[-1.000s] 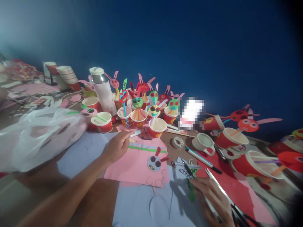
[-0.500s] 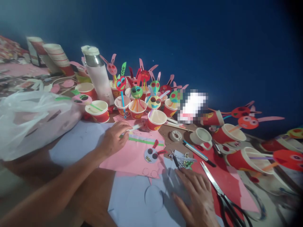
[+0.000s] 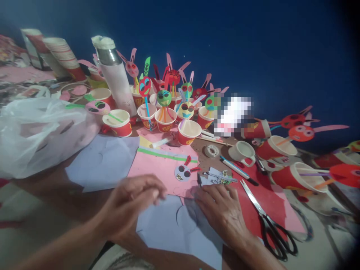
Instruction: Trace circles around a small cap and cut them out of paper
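My left hand (image 3: 137, 200), somewhat blurred, hovers above the lower left edge of the pink sheet (image 3: 153, 168). Its fingers are loosely bent, with nothing visible in them. Palm down over a blue sheet (image 3: 165, 228), my right hand (image 3: 221, 212) has its fingers bent around the lower part of a black pen (image 3: 199, 180); most of the pen is hidden. A drawn circle shows on that blue sheet between the hands. On the pink sheet lies a blue paper face (image 3: 182, 173) with red ears. Small drawn cut-outs (image 3: 221, 176) rest just beyond my right fingertips.
Black-handled scissors (image 3: 261, 213) lie on red paper at right, near a marker (image 3: 239, 171), a white cup (image 3: 241, 152) and a tape roll (image 3: 211, 151). Paper cups with animal faces (image 3: 165, 120) line the back. At left are a plastic bag (image 3: 42, 138) and a bottle (image 3: 114, 78).
My left hand has drawn back toward me from the white tube-like piece at the pink sheet's top. My right hand has moved left, its fingers bunching, and the pen has shifted left with it.
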Action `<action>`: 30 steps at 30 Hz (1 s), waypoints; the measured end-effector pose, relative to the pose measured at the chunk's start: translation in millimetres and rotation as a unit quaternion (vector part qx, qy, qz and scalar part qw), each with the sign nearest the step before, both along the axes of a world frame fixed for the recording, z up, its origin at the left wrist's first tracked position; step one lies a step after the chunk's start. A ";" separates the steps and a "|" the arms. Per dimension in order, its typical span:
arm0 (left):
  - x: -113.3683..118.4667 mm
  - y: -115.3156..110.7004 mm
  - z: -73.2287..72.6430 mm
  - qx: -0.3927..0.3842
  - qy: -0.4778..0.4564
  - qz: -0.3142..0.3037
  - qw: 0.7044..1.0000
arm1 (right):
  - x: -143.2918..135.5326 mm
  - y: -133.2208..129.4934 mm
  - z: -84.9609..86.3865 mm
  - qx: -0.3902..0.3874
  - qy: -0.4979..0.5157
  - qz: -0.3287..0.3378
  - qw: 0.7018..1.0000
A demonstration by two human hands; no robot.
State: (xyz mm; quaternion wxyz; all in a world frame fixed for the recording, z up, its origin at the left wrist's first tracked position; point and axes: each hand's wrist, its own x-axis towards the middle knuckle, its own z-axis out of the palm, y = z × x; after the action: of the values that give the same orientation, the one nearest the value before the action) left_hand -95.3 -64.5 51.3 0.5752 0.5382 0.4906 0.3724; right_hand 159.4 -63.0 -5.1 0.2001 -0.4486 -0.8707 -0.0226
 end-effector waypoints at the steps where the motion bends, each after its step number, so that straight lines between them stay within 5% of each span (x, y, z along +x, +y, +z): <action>1: 5.2 -11.2 -4.5 -0.085 -0.040 -0.025 0.995 | -1.2 2.3 -1.9 -0.003 -0.007 0.017 1.000; 3: 17.1 -28.3 -18.0 -0.224 -0.127 -0.044 0.965 | -2.8 6.2 -5.8 -0.007 -0.020 0.048 0.999; 7: 36.0 -38.4 -41.3 -0.364 -0.266 -0.015 0.893 | -5.3 7.7 -4.8 0.009 -0.001 0.073 0.997; 18: 48.7 -21.5 -53.8 -0.353 -0.315 0.084 0.877 | -26.6 -12.4 17.3 -0.021 0.088 0.094 0.991; 21: 45.1 -20.5 -49.1 -0.323 -0.277 0.081 0.901 | 8.4 -16.4 16.8 -0.025 0.096 0.038 0.994; 23: 42.4 -18.9 -44.1 -0.288 -0.238 0.067 0.925 | 49.2 -23.1 14.0 -0.024 0.056 -0.094 0.994; 26: 40.1 -16.3 -39.3 -0.272 -0.208 0.053 0.938 | 115.8 -41.1 7.4 -0.087 -0.065 -0.293 0.950; 30: 36.6 -18.3 -41.7 -0.322 -0.229 0.055 0.917 | 172.7 -67.9 -6.0 -0.210 -0.122 -0.352 0.904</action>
State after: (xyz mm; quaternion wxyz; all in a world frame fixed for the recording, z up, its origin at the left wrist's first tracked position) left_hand -58.6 -82.8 9.5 0.7927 0.1961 0.4676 0.3385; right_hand 332.1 -130.8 -11.0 -0.0272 -0.7514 -0.6582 0.0377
